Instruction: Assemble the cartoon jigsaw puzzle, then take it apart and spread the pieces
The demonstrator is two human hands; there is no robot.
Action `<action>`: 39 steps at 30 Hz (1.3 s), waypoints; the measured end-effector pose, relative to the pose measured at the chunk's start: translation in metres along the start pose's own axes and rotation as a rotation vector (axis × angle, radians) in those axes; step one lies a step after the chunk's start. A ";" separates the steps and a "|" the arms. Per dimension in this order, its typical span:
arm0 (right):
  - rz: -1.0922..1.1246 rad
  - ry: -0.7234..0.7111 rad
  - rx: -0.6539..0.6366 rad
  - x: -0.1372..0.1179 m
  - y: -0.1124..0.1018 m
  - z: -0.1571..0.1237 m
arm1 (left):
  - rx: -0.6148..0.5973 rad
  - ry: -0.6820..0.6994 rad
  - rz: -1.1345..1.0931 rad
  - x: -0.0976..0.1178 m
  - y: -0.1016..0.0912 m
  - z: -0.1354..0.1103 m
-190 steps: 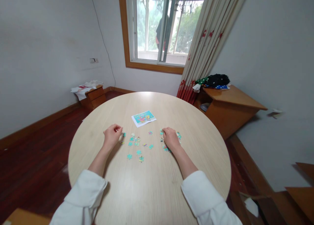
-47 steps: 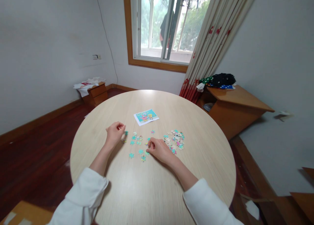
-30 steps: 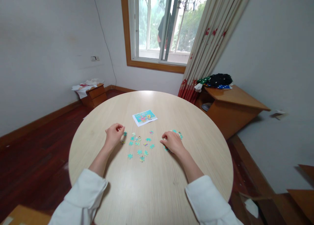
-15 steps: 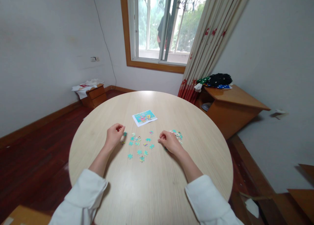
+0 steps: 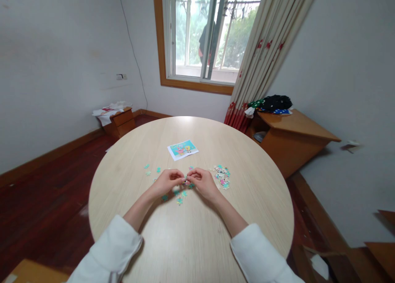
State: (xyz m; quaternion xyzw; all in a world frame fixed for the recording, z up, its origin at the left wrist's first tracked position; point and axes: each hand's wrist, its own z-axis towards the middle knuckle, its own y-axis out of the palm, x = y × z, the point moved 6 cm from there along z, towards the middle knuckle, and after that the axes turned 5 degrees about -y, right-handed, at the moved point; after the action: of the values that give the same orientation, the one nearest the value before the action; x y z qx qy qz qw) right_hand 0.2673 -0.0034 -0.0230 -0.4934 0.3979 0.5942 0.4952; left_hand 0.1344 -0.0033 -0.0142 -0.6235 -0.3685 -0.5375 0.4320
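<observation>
Fingertip to fingertip, my left hand (image 5: pixel 169 181) and my right hand (image 5: pixel 203 182) meet just above the middle of the table. Both are closed in a pinch, with a small jigsaw puzzle piece (image 5: pixel 185 177) mostly hidden between the fingertips. Several loose teal and yellow puzzle pieces (image 5: pixel 179 201) lie beneath and in front of the hands, some covered by them. A few more teal pieces (image 5: pixel 158 170) rest beyond my left hand. To the right of my right hand is a heap of puzzle pieces (image 5: pixel 222 175). Farther back lies a printed picture card (image 5: pixel 183 149) with cartoon figures on teal.
The round wooden table (image 5: pixel 185 242) has its curved edge on both sides. Behind it stand a small cabinet (image 5: pixel 121 120) with papers at left and a tilted wooden desk (image 5: pixel 296 126) with cloths at right. A curtain (image 5: pixel 262 52) hangs beside the window (image 5: pixel 200 36).
My left hand has moved right and my right hand slightly left, so their fingertips now meet. The heap at right and the teal pieces at left are now uncovered.
</observation>
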 end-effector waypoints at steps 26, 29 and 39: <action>-0.295 -0.080 0.061 -0.004 -0.025 0.003 | 0.746 -0.032 0.106 -0.035 -0.143 -0.004; -0.398 -0.089 0.111 -0.007 -0.036 0.005 | 0.713 -0.052 0.151 -0.041 -0.140 0.003; -0.943 -0.017 0.273 -0.007 -0.094 0.009 | 0.666 -0.148 0.696 -0.041 -0.127 0.026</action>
State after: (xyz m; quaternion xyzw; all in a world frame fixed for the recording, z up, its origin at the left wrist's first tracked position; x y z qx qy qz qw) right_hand 0.3576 0.0219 -0.0127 -0.5455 0.2014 0.2518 0.7736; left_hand 0.0205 0.0664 -0.0378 -0.5739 -0.3198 -0.1684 0.7348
